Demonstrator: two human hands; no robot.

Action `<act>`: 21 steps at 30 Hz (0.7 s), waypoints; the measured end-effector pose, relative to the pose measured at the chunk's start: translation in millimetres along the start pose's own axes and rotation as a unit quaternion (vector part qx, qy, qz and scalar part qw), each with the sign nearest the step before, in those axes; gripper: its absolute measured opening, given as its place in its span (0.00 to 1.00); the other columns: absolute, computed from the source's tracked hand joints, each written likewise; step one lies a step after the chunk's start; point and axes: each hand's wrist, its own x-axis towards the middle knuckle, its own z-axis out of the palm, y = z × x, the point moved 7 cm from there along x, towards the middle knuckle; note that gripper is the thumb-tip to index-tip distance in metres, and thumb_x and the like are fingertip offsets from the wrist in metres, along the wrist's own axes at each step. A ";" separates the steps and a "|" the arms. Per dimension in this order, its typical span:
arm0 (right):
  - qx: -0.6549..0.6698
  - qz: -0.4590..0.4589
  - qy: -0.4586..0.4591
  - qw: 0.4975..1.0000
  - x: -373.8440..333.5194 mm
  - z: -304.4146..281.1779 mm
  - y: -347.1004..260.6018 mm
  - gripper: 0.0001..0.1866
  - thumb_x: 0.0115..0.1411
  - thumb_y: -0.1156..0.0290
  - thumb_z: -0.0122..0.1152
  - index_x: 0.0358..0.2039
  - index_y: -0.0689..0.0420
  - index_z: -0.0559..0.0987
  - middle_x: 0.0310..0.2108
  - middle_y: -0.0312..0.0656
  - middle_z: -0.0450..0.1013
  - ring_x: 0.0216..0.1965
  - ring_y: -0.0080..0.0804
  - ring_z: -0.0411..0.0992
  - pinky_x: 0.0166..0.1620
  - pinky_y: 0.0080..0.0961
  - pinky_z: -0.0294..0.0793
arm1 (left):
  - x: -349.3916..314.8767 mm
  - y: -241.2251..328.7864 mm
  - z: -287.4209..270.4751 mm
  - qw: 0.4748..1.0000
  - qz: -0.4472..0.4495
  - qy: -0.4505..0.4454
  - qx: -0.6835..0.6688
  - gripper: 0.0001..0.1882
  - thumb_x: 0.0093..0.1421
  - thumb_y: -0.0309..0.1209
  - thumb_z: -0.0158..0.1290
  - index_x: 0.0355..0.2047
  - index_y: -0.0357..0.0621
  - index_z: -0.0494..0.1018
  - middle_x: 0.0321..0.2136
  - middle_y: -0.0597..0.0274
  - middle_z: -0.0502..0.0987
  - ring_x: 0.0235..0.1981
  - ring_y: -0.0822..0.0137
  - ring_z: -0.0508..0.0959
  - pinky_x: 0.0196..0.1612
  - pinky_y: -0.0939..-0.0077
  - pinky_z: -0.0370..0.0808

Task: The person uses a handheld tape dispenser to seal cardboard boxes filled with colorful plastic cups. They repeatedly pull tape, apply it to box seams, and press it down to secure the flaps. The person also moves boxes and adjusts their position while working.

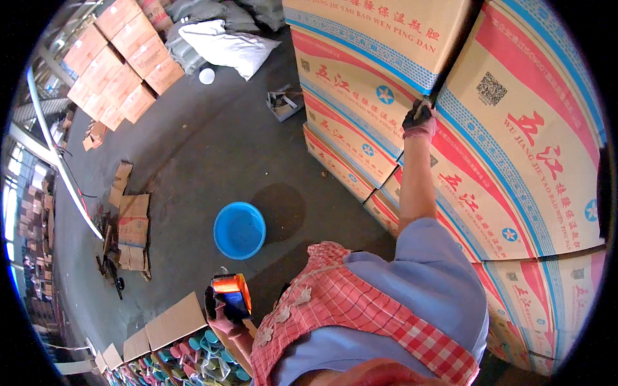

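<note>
My left hand (pixel 226 321), in a dark-palmed glove, is closed around an orange and dark blue tape dispenser (pixel 233 294), low in the head view. My right arm reaches up to the stacked cartons. There my gloved right hand (pixel 420 119) has its fingers bent at the lower corner of an upper cardboard carton (pixel 367 32), beside the gap to the neighbouring carton (pixel 528 128). Part of its fingertips is hidden. These cartons are tan with red and blue bands. Directly below the upper one sits another carton (pixel 351 83).
A blue plastic basin (pixel 239 230) stands on the dark floor (pixel 187 161). Below my left hand is an open carton (pixel 175 320) of colourful plastic pieces (pixel 193 357). Flattened cardboard (pixel 133 231) lies left; stacked boxes (pixel 122 71) and a white sack (pixel 225 45) are farther back.
</note>
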 end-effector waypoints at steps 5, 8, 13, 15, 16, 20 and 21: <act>0.027 0.015 0.025 0.999 -22.5 15.1 -8.8 0.04 0.56 0.67 0.49 0.30 0.52 0.71 0.23 0.34 0.70 0.25 0.25 0.67 0.22 0.17 0.63 | -6.3 10.1 12.0 1.000 0.019 0.010 -0.013 0.18 0.41 0.24 0.48 0.35 0.32 0.71 0.33 0.56 0.73 0.32 0.60 0.73 0.36 0.68 0.73; 0.128 -0.015 0.017 0.992 -6.0 24.8 -5.1 0.06 0.55 0.65 0.48 0.28 0.53 0.71 0.23 0.35 0.69 0.24 0.28 0.67 0.26 0.24 0.66 | -12.5 4.6 7.2 0.994 -0.057 0.090 -0.013 0.19 0.41 0.25 0.48 0.37 0.32 0.71 0.33 0.56 0.73 0.32 0.60 0.73 0.36 0.68 0.73; 0.235 0.099 -0.073 0.964 -56.6 58.6 2.2 0.12 0.55 0.59 0.44 0.31 0.53 0.71 0.29 0.38 0.71 0.30 0.34 0.68 0.31 0.30 0.70 | -12.7 22.8 25.1 0.999 -0.030 0.033 0.023 0.15 0.41 0.24 0.48 0.33 0.34 0.71 0.31 0.58 0.73 0.31 0.64 0.73 0.34 0.73 0.71; 0.211 0.125 -0.047 0.968 -83.8 65.1 -0.4 0.14 0.55 0.57 0.43 0.33 0.52 0.72 0.30 0.38 0.71 0.32 0.35 0.69 0.32 0.30 0.71 | -6.8 14.3 18.8 0.999 -0.026 0.031 0.007 0.14 0.40 0.24 0.48 0.30 0.35 0.72 0.30 0.59 0.74 0.30 0.65 0.73 0.33 0.74 0.71; 0.179 0.090 -0.034 0.979 -54.0 47.7 -0.5 0.14 0.55 0.60 0.42 0.38 0.52 0.71 0.29 0.38 0.72 0.29 0.35 0.70 0.28 0.28 0.72 | -4.8 5.9 18.6 0.999 -0.037 0.032 -0.005 0.14 0.40 0.24 0.48 0.30 0.35 0.72 0.30 0.59 0.74 0.30 0.65 0.73 0.34 0.74 0.71; 0.078 0.124 -0.120 0.982 -19.1 30.5 7.3 0.12 0.54 0.66 0.44 0.39 0.51 0.70 0.30 0.38 0.72 0.24 0.33 0.71 0.20 0.23 0.71 | -3.1 1.3 28.3 0.999 -0.032 0.006 0.010 0.20 0.43 0.27 0.47 0.38 0.31 0.71 0.34 0.60 0.73 0.31 0.64 0.72 0.36 0.73 0.70; 0.083 0.144 -0.156 0.974 -20.5 34.6 7.0 0.11 0.53 0.68 0.46 0.38 0.50 0.69 0.31 0.38 0.72 0.24 0.33 0.71 0.18 0.22 0.70 | -3.8 2.6 30.9 0.999 -0.036 0.004 -0.005 0.19 0.43 0.26 0.47 0.37 0.32 0.71 0.34 0.60 0.73 0.32 0.64 0.73 0.37 0.73 0.70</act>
